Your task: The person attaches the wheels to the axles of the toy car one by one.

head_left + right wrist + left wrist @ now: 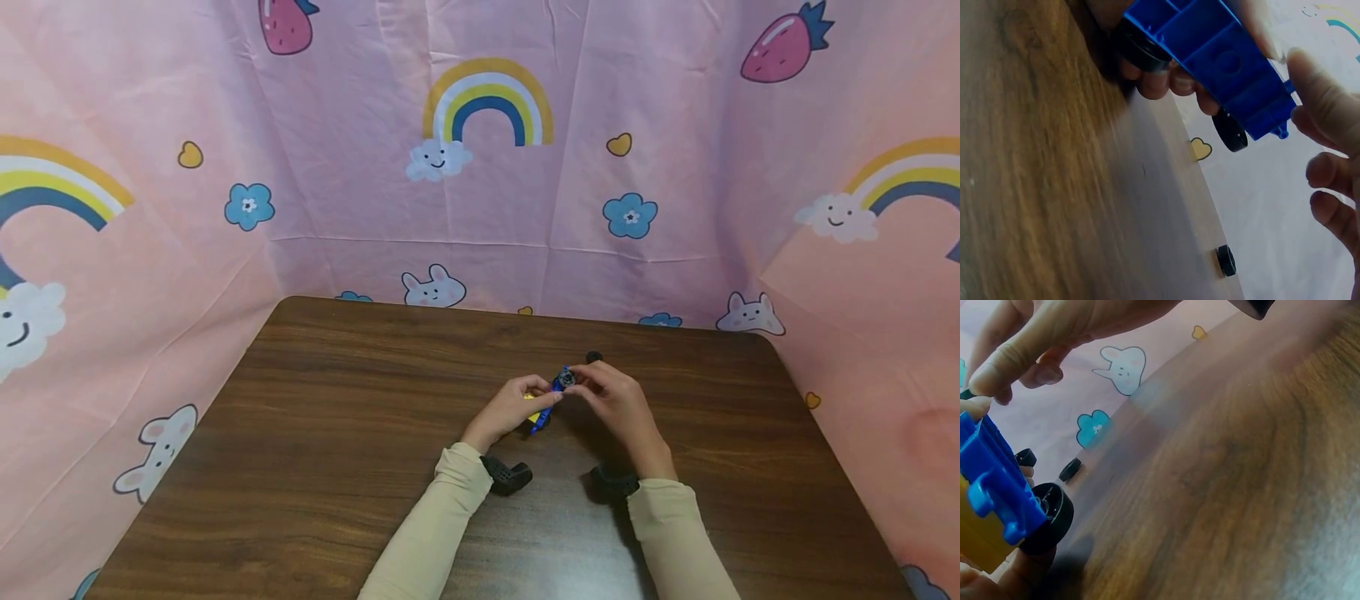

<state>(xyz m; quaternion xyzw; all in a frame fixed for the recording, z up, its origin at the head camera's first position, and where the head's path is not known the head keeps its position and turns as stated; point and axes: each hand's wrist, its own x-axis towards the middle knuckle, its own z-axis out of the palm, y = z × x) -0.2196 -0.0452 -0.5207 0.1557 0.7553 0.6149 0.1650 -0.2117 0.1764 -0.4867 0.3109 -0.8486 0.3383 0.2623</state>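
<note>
My left hand (pixel 510 408) grips a toy car body, blue underneath (pixel 1222 59) and yellow (pixel 985 531) on the other side. Black wheels sit along it, a large one (pixel 1050 519) at one end and another (pixel 1230 131) near the other end. My right hand (pixel 618 408) meets the car's far end, thumb and fingertips pinching a black wheel (pixel 566 379) against the blue side. That wheel is mostly hidden behind the fingers in the wrist views. Small blue pegs (pixel 1282 132) stick out at this end of the body.
A loose black wheel (pixel 594 357) rests on the brown wooden table (pixel 337 433), just beyond my right hand. Patterned pink cloth (pixel 495 200) hangs behind the table and along both sides. Black wrist straps (pixel 510 475) sit below both hands.
</note>
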